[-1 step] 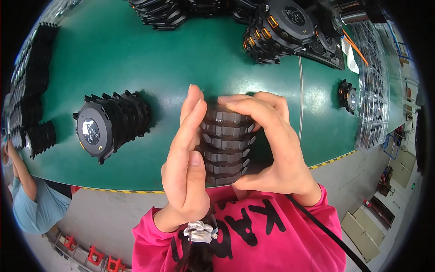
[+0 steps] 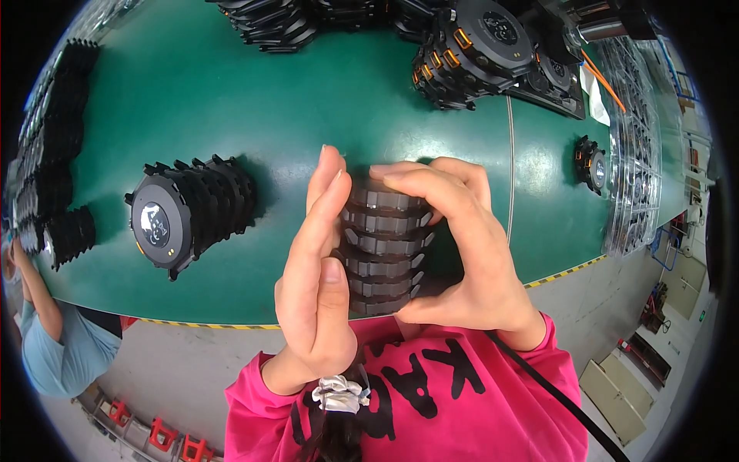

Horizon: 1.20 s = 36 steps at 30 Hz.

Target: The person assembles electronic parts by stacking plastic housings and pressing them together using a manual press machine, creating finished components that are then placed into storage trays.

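Note:
A stack of black round watch cases (image 2: 385, 246) with lugs sits between my hands near the table's front edge. My left hand (image 2: 314, 285) lies along the left side of the stack, fingers stretched out and thumb alongside. My right hand (image 2: 473, 254) spans the stack from the right, its fingertips at the far end and its thumb at the near end. The fingertips' contact at the far end is partly hidden. To the left, another row of black watch cases (image 2: 192, 212) stands apart from my hands, its front case showing a round back with a shiny centre.
Piles of black cases line the table's left edge (image 2: 50, 154) and far side (image 2: 269, 19). At the far right stand cases with orange parts (image 2: 469, 54); a smaller such stack (image 2: 590, 163) sits by clear plastic trays (image 2: 635, 154). A person's blue sleeve (image 2: 61, 346) shows at left.

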Tool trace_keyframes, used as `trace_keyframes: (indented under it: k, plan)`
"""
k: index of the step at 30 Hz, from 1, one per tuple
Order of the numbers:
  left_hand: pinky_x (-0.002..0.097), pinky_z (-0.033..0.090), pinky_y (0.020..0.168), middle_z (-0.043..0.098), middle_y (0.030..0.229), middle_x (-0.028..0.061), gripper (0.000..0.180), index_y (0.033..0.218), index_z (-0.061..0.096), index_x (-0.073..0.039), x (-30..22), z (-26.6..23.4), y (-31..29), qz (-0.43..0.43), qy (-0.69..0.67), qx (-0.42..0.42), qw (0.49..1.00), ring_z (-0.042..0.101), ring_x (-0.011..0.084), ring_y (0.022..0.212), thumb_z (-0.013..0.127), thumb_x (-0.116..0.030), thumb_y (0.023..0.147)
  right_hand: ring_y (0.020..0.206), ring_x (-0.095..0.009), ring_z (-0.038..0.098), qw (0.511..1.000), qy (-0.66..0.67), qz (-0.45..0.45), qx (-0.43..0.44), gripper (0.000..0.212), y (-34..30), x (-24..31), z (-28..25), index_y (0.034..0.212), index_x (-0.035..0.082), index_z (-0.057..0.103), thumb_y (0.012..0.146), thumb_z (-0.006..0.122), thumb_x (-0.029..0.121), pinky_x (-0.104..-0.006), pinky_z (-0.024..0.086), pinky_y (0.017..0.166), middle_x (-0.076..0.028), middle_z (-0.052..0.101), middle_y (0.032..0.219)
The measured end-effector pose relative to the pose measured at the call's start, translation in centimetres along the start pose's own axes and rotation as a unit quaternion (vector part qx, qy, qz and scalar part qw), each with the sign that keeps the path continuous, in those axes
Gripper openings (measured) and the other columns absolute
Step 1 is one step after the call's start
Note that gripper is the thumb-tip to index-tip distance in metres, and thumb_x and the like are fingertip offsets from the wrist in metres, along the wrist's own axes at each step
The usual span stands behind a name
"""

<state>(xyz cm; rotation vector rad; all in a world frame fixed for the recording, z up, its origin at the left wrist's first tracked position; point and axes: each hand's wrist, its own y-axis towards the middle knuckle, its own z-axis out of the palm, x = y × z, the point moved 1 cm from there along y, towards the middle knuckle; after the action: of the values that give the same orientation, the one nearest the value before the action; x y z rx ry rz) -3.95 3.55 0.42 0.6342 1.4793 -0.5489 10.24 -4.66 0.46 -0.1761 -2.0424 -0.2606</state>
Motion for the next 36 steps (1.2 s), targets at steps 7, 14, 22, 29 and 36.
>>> trace_keyframes:
  k: [7, 14, 22, 29, 36]
  plan:
    - [0.0443, 0.023, 0.115, 0.024, 0.151, 0.0280, 0.049, 0.142, 0.028, 0.013, 0.0, -0.3, 0.1, 0.004, 0.014, 0.009, 1.000, 0.026, 0.0371, 0.141, 0.029, -0.010, 0.098, 0.112, -0.028, 0.046, 1.000, -0.029, -0.006, -0.009, 0.094, 0.0, 0.0, -0.1, 0.131, 0.008, 0.048, 0.044, 0.082, 0.009, -0.0336, 0.044, 0.081, -0.006, 0.055, 0.133]
    - [0.0435, 0.024, 0.114, 0.026, 0.151, 0.0283, 0.048, 0.141, 0.029, 0.013, -0.2, -0.5, 0.1, 0.007, 0.030, 0.016, 0.999, 0.027, 0.0375, 0.141, 0.028, -0.007, 0.097, 0.114, -0.029, 0.047, 0.999, -0.025, -0.017, -0.011, 0.089, 0.1, 0.0, 0.0, 0.130, 0.007, 0.048, 0.048, 0.082, 0.006, -0.0343, 0.046, 0.085, -0.009, 0.055, 0.132]
    - [0.0426, 0.024, 0.114, 0.027, 0.150, 0.0287, 0.048, 0.141, 0.030, 0.013, -0.2, -0.7, 0.1, 0.011, 0.048, 0.022, 0.999, 0.028, 0.0380, 0.141, 0.028, -0.003, 0.096, 0.117, -0.031, 0.055, 0.999, 0.029, -0.016, -0.020, 0.082, 0.3, 0.0, 0.2, 0.128, 0.003, 0.048, 0.054, 0.083, 0.005, -0.0368, 0.046, 0.092, -0.017, 0.055, 0.129]
    - [0.0418, 0.025, 0.114, 0.028, 0.149, 0.0290, 0.047, 0.140, 0.031, 0.013, -0.3, -0.6, 0.3, 0.017, 0.059, 0.029, 0.998, 0.029, 0.0384, 0.140, 0.027, 0.001, 0.095, 0.115, -0.031, 0.054, 1.000, 0.012, -0.015, -0.017, 0.083, 0.2, 0.1, -0.2, 0.127, 0.002, 0.049, 0.052, 0.082, 0.005, -0.0386, 0.045, 0.093, -0.015, 0.056, 0.127]
    - [0.0411, 0.025, 0.114, 0.029, 0.149, 0.0292, 0.048, 0.140, 0.032, 0.013, -0.1, 0.1, 0.7, 0.036, 0.062, 0.037, 0.997, 0.029, 0.0387, 0.140, 0.026, 0.004, 0.093, 0.107, -0.034, 0.054, 0.988, -0.145, -0.032, 0.040, 0.084, 1.2, 3.0, -1.9, 0.126, 0.001, 0.049, 0.047, 0.079, 0.006, -0.0402, 0.045, 0.088, -0.015, 0.055, 0.122]
